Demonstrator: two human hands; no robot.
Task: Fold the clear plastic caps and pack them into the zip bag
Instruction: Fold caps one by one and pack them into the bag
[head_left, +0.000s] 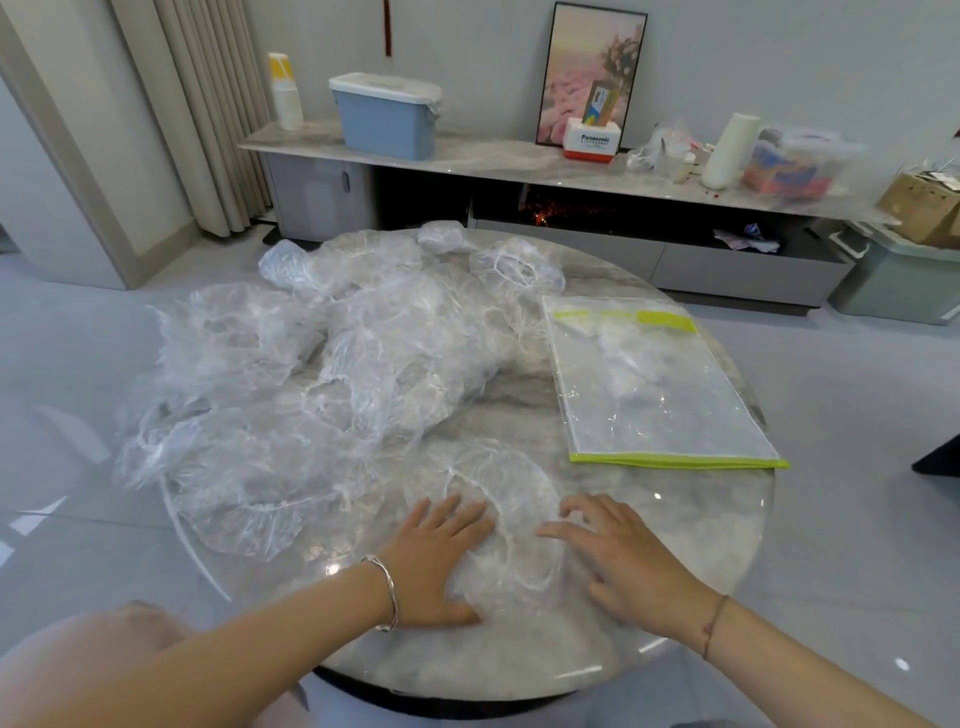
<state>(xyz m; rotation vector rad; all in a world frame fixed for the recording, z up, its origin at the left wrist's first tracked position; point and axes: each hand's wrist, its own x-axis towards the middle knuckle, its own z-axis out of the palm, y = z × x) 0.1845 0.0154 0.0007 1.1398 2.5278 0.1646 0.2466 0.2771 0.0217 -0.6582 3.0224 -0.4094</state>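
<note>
Pressing flat a single clear plastic cap (511, 566), lower centre of the frame, near the front edge of the round marble table (701, 551).

Head view (the only view):

- The left hand (441, 556) has its palm and straight fingers laid flat on the cap's left half. It grips nothing.
- The right hand (623, 561) has its fingers spread and lightly bent, tips at the cap's right rim. It also holds nothing.
- The cap lies spread between the two hands. Its elastic rim shows as a white puckered line.
- The pile of caps (363, 374) is loose, unfolded and overlapping. It fills the left and centre of the table up to the far edge.
- The zip bag (660, 395) lies flat, right of centre, above the right hand and apart from the cap being pressed.
- The bag's long axis runs from lower right up toward top centre. The green zip strip (623, 316) is at the far end and a green seam (675, 460) at the near end. Whether the zip is open cannot be read at this angle.

Judgement:

- The step in hand looks like smoothing before the first fold, and the task is at an early stage.
- The cap sits midway between the hands, so either hand could turn a side over.
- The bag lies up and to the right, nearer the right hand, with its mouth on the far side. A folded cap would have to pass the near seam to reach the opening, or the bag would have to be turned.
</note>
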